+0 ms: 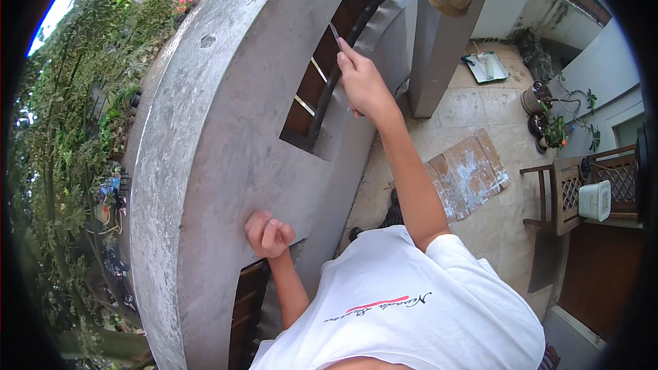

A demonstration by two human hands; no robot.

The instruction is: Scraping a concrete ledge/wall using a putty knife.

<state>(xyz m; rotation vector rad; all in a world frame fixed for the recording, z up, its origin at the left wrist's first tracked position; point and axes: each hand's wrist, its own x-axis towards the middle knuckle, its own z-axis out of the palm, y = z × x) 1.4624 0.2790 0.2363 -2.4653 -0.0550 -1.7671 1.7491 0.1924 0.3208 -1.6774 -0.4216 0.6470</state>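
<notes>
- My right hand [364, 88] is closing firmly around a thin-bladed tool [335, 31], the index finger lying forward toward the blade, probably because that is giving me finer control of the tip.
- I am reaching that arm out over the upper opening [306, 106] in the grey wall [229, 144], likely so the blade is meeting the opening's edge at a low angle; whether it is actually touching, I cannot tell.
- My left hand [269, 234] is curling into a loose fist at the wall's face, just above the lower opening [248, 301]; I am perhaps leaning it there for balance, and I cannot tell whether the fingers are hiding anything small.
- The tool is sitting in my right hand, its blade pointing away from me, well apart from my left hand.
- Behind my right arm, paint-marked cardboard [469, 175] is lying on the tiled floor [456, 106], presumably catching drips, and a paint tray [495, 74] is waiting farther off.
</notes>
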